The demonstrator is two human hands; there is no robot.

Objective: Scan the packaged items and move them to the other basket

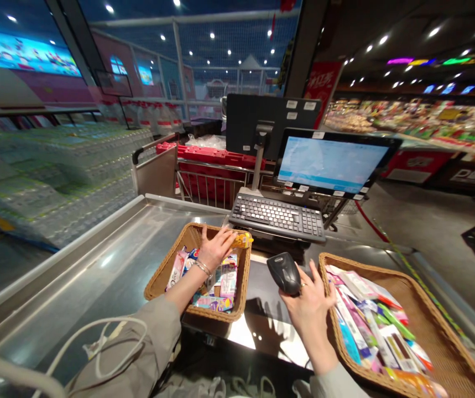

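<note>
My left hand (216, 247) reaches over the far rim of a brown woven basket (154, 287), its fingers on a small yellow packet (243, 239) at the far right corner. The fingertips partly cover that packet. Inside this basket lie a white-and-pink packet (177, 269) and several other colourful packets. My right hand (309, 304) holds a black handheld barcode scanner (285, 273), with some fingers stretched out beside it. Close to the right hand's outer side stands a second woven basket (432, 298) with several bright packets, among them a green one (398, 320).
A black keyboard (278, 215) and a lit monitor (330, 163) stand beyond the baskets, with another screen's dark back (270, 124) behind. The metal counter (108, 271) has a raised left edge. A pale cable (96, 326) loops over my left sleeve. A trolley (156, 171) stands past the counter.
</note>
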